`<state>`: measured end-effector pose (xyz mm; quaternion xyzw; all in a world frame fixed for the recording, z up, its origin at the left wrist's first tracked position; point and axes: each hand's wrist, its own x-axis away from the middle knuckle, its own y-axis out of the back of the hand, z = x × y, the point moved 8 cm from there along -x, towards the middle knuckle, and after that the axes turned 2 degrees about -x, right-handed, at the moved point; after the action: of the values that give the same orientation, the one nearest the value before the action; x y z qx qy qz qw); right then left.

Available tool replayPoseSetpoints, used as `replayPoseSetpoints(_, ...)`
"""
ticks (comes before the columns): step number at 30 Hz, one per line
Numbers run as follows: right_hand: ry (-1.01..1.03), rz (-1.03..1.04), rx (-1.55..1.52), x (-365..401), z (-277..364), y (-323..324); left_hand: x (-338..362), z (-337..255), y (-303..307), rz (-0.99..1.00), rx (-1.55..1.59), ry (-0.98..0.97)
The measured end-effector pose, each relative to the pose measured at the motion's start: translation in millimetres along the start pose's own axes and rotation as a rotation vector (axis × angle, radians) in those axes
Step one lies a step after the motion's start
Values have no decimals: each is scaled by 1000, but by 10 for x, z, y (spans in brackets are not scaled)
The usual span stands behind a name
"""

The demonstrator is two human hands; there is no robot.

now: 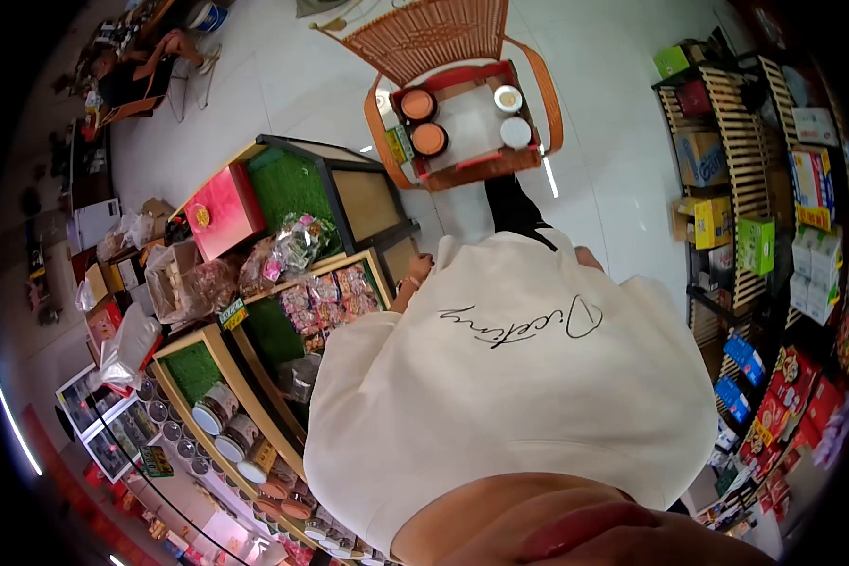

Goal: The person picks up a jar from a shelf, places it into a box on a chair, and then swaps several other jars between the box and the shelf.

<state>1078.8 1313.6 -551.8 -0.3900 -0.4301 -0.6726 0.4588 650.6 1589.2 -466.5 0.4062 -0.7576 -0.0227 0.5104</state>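
Observation:
My left hand [419,268] hangs low on the left, with a bracelet at the wrist, close to the edge of a wooden display stand [399,257]. Its fingers are too small and blurred to read. Only a sliver of my right hand [590,258] shows past the cream shirt [509,377]; its fingers are hidden. Ahead of me is a rattan armchair [424,38] holding a red open box [472,172]. Inside the box stand two jars with orange lids [424,123] and two with white lids [512,115].
On the left, the stand carries bagged sweets [335,304], a red box [224,212] and large jars [226,424]. Slatted shelves [731,160] with boxed goods line the right. A person [141,75] sits far back left. Pale floor tiles [302,85] surround the chair.

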Motion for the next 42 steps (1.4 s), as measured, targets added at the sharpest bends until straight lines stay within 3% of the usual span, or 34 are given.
replayPoseSetpoints(2,119,11,86,-334,709,92,-477,-83,-8,38,154,105)
replayPoseSetpoints(3,292,59,344,-606,1163,84,-665,-79,-10,60,226,167)
replayPoseSetpoints(4,480,65,590,-865,1602,81,-791,-292,47,42,214,84)
replayPoseSetpoints(6,474,-179,25,-599,2574,255,-1155,-886,114,12,194,-89)
replayPoseSetpoints(8,568,-125,58,-622,3403,203,-1348,-1606,191,61,-25,-162)
replayPoseSetpoints(10,699,-183,233,-861,3906,84,-1551,-2225,214,123,15,-157)
replayPoseSetpoints(12,652,-246,428,-769,4316,-9,-1793,-2614,233,-24,25,-161)
replayPoseSetpoints(14,642,-328,644,-652,4779,-17,-2181,-2709,-21,35,151,-149)
replayPoseSetpoints(16,654,-421,878,-614,5026,-54,-2401,-2810,-232,64,143,-142)
replayPoseSetpoints(20,700,-256,1056,-1020,5032,-241,-2355,-3439,-356,136,9,-91)
replayPoseSetpoints(22,778,-293,1102,-998,5160,-247,-2418,-3519,-503,175,34,-88)
replayPoseSetpoints(27,756,-311,1137,-1304,5078,-320,-2660,-3372,-716,284,-71,-5)
replayPoseSetpoints(32,632,-195,1008,-1376,5215,-201,-2837,-3133,-783,302,-176,5)
replayPoseSetpoints(42,708,-124,730,-426,5943,-261,-2564,-3962,-291,64,-5,-592)
